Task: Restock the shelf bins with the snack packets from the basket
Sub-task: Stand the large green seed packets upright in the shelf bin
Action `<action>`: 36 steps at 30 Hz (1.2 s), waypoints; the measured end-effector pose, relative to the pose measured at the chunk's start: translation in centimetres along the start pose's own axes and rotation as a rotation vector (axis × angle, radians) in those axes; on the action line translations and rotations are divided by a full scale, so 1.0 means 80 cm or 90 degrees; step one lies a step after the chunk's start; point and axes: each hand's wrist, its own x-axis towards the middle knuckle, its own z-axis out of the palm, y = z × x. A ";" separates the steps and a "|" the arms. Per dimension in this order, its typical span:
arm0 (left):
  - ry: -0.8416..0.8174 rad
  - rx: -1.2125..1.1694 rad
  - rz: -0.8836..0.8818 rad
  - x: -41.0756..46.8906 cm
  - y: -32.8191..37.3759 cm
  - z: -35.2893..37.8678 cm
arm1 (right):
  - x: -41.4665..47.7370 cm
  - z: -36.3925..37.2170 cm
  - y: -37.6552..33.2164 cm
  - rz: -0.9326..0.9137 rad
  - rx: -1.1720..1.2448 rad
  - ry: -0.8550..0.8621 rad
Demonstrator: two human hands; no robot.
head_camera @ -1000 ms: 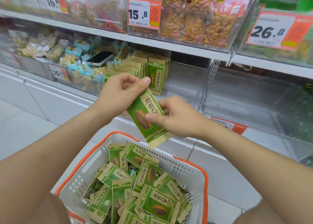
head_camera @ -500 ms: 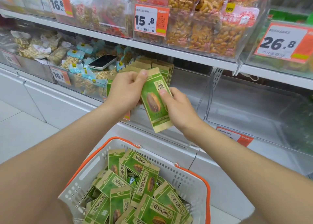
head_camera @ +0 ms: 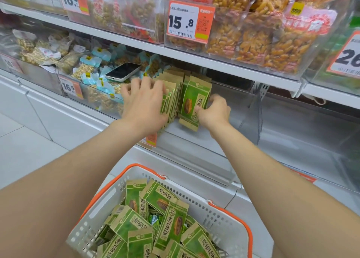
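Shelf bin (head_camera: 251, 113) by a phone (head_camera: 123, 71): left fingers (head_camera: 153, 85) splay on packet row (head_camera: 173, 90), right fingers (head_camera: 215, 99) pinch a packet (head_camera: 191, 99).

Packet row (head_camera: 171, 94) in bin (head_camera: 194, 146); phone (head_camera: 123, 72) left; basket (head_camera: 224, 220) before

"What does the top shelf (head_camera: 194, 59) carry?"
"Clear bins, touching side by side: the 16.8 bin (head_camera: 116, 14) and the 15.8 bin (head_camera: 311, 49)."
"And the lower shelf (head_camera: 78, 107)?"
"Another row: the 16.5 bin (head_camera: 93, 96), then the packet bin (head_camera: 233, 105) with green packets (head_camera: 194, 101) standing upright, then the right bin (head_camera: 311, 140). Below is the white tiled floor (head_camera: 23, 152)."
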 end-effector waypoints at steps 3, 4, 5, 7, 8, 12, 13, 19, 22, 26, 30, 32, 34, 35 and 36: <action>0.016 0.020 0.014 0.003 -0.003 0.006 | 0.012 0.015 0.001 -0.001 -0.062 0.019; 0.020 0.021 0.015 0.004 -0.003 0.008 | 0.015 0.020 0.001 0.000 -0.068 0.017; 0.023 0.023 0.017 0.005 -0.003 0.008 | 0.017 0.024 0.000 0.003 -0.067 0.013; 0.025 0.027 0.020 0.007 -0.002 0.010 | 0.022 0.031 -0.003 0.001 -0.070 0.004; 0.023 0.030 0.019 0.007 -0.001 0.010 | 0.024 0.034 -0.004 -0.007 -0.075 0.000; 0.028 0.044 0.015 0.007 0.003 0.012 | 0.028 0.040 -0.007 -0.010 -0.066 0.010; 0.032 0.046 0.018 0.006 0.004 0.012 | 0.028 0.039 -0.007 -0.008 -0.060 0.009; 0.072 0.008 0.049 -0.001 0.011 0.006 | 0.022 0.029 -0.010 0.069 -0.046 -0.022; 0.114 -0.027 0.080 -0.008 0.017 0.001 | 0.017 0.020 -0.008 0.084 -0.047 -0.036; 0.175 -0.075 0.144 -0.019 0.020 -0.013 | 0.003 0.004 -0.016 0.056 -0.056 -0.065; 0.079 -0.169 0.115 -0.042 0.029 -0.028 | -0.041 -0.023 -0.026 -0.097 -0.107 -0.097; -0.058 -0.208 0.083 -0.052 0.033 -0.028 | -0.069 -0.043 -0.029 -0.214 -0.169 -0.096; -0.249 -0.213 0.112 -0.061 0.034 -0.025 | -0.093 -0.064 -0.031 -0.316 -0.248 -0.123; -0.347 -0.195 0.140 -0.067 0.033 -0.022 | -0.104 -0.074 -0.032 -0.357 -0.287 -0.143; -0.439 -0.171 0.165 -0.074 0.033 -0.017 | -0.113 -0.083 -0.033 -0.391 -0.313 -0.168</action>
